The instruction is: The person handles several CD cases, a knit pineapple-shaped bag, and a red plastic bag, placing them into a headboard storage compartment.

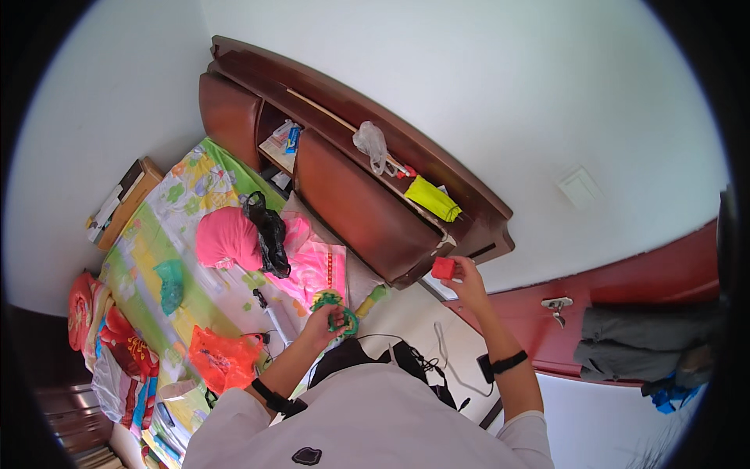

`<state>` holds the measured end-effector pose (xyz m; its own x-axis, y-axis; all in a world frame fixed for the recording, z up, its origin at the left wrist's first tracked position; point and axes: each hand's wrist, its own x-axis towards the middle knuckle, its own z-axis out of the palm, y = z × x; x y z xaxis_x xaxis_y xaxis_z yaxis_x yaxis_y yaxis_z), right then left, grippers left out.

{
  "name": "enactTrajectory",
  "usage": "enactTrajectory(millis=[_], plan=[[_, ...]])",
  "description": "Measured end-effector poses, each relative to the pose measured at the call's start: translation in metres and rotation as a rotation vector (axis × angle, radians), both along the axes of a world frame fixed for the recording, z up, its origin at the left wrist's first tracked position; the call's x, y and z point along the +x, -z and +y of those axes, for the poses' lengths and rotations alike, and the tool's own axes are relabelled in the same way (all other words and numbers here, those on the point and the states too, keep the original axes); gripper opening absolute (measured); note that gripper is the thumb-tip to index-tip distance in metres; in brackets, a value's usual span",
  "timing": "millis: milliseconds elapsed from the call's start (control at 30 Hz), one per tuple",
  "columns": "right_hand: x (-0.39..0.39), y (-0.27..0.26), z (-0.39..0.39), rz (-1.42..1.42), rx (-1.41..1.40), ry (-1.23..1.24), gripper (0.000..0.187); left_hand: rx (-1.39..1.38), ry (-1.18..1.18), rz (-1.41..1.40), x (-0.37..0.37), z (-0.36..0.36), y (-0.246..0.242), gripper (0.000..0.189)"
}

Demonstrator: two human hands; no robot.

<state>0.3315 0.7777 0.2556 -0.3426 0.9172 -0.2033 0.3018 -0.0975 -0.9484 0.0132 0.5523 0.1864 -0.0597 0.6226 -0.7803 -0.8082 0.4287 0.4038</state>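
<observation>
My right hand (467, 282) holds a small red block-like object (443, 268) between thumb and fingers, out past the near end of the headboard (363, 193). My left hand (322, 326) grips a green ring-shaped item (351, 321), perhaps a bundle of cord or ribbon, over the bed's edge; the fingers hide part of it. Beyond that hand lie pink fabric (310, 269) and a grey pillow (360, 278), partly covered. A black plastic bag (269, 234) rests against a round pink cushion or bundle (228, 237).
Along the headboard shelf are a stick (322, 109), a clear plastic bag (372, 143) and a yellow-green pouch (432, 199). The flowered bedsheet (217, 299) bears an orange plastic bag (222, 357) and a teal bag (170, 285). To the right stands a red door (638, 287) with clothes hanging on it.
</observation>
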Motion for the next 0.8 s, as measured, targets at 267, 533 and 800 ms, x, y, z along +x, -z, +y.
enactTrajectory(millis=[267,533,800], plan=[[-0.068,0.038,0.111,-0.398,0.456,-0.467,0.057,-0.039,0.033,-0.020,0.023,0.074,-0.003,0.019],[-0.094,0.047,0.143,-0.252,0.149,-0.633,0.054,-0.122,0.038,0.214,0.053,0.134,-0.003,0.037],[-0.085,0.058,0.134,-0.265,0.364,-0.933,0.058,-0.223,0.150,0.498,0.073,0.207,0.005,0.063]])
